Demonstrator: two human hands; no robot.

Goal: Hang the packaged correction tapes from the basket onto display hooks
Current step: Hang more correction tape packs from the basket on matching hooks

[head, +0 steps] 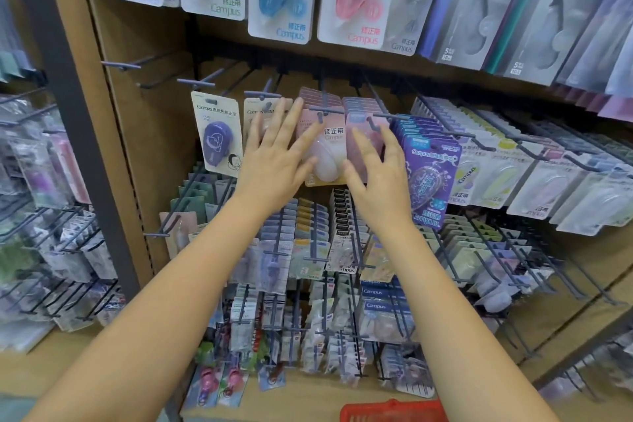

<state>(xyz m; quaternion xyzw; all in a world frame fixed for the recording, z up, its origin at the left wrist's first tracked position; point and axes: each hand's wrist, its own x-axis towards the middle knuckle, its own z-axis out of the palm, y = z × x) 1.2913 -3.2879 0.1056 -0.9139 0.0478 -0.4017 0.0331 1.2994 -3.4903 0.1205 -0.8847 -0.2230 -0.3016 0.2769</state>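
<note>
Head view: your two bare arms reach up from the bottom of the frame to a shop display of hooks crowded with carded stationery. At the centre, your left hand (274, 161) lies flat, fingers straight and spread, against the left side of a pink packaged correction tape (325, 154). Your right hand (380, 171) has its fingers lightly curved round the neighbouring pink pack (364, 140) just to the right, thumb on the near edge; it looks like a loose hold, not a firm pinch. Both packs sit at the front of their display hooks (329, 110), whose tips show above your fingertips. The red basket (394, 411) is at the bottom edge, right of centre, its contents out of sight.

To finish this step well, you would probably press the fronts evenly so each card slides squarely back along its hook, keeping the hang-holes threaded and the faces level with the purple packs (428, 175) on the right.
</note>
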